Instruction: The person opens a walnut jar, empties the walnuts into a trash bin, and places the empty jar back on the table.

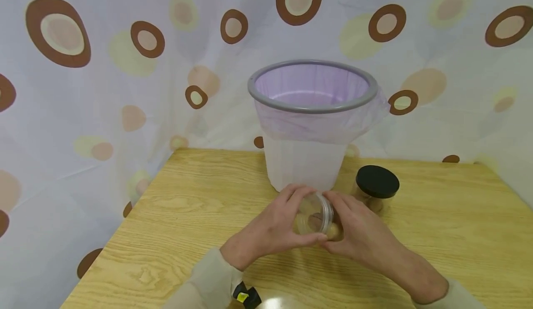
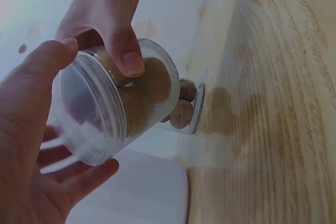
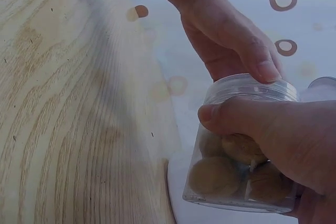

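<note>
Clear jar [image 2: 118, 106] tilted between gripping fingers [image 2: 95, 181]: left hand [image 1: 280, 225] around the rim, right hand [image 1: 366, 232] around the body.

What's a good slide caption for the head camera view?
Left hand and right hand hold a tilted clear jar before a lined bin, a black-lidded jar at right.

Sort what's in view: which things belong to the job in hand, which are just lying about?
Likely in the job:
clear jar, held by left hand and right hand
round brown pieces inside it

Apparently just about:
black-lidded jar
lined bin
patterned backdrop
</note>
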{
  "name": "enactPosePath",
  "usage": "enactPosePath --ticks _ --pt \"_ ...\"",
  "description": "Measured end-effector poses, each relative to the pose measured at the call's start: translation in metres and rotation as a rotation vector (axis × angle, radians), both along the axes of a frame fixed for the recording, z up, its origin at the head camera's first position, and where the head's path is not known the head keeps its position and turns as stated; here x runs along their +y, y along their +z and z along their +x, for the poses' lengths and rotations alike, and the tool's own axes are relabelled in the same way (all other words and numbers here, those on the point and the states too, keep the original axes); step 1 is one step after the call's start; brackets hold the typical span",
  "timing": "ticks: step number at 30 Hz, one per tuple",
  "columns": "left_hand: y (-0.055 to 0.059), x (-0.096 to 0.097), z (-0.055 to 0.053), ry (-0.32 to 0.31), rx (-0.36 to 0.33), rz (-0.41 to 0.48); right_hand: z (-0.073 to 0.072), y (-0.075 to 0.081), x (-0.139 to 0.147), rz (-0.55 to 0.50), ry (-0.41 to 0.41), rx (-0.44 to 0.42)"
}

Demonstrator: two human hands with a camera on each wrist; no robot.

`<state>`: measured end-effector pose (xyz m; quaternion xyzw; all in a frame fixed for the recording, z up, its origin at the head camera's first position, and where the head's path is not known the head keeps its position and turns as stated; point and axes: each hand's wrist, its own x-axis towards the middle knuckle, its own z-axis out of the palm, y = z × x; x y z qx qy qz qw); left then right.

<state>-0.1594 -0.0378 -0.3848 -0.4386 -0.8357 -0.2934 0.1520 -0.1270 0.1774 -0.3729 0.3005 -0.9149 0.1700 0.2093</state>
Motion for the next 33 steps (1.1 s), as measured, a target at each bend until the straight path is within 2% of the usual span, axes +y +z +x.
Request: enactPosePath --ticks 3,7,11,19,24,30,33 --pt "0.0 0.002 -0.001 -0.062 0.036 -0.002 0.001 0.001 0.002 -0.002 0.004 -0.016" --pt "-0.001 0.003 -0.004 -0.17 0.138 -0.022 0.001 0.0 0.007 -0.006 0.018 -0.014" --pt "-0.002 0.001 -0.004 -0.215 0.154 -0.032 0.002 -0.003 0.008 -0.006 0.026 -0.007" --pt "-0.001 -0.001 -0.001 -0.138 0.165 0.003 0.003 -0.004 0.005 -0.012 0.025 -0.001" --pt "0.001 -0.002 0.002 -0.087 0.135 0.027 0.003 -0.001 0.004 -0.01 0.026 -0.01" --pt "0.002 -0.003 0.005 -0.03 -0.011 0.043 0.004 0.0 0.003 -0.009 0.011 -0.026" --pt "0.004 -0.003 0.008 0.023 -0.078 0.031 0.005 0.0 0.002 -0.007 0.007 -0.024"
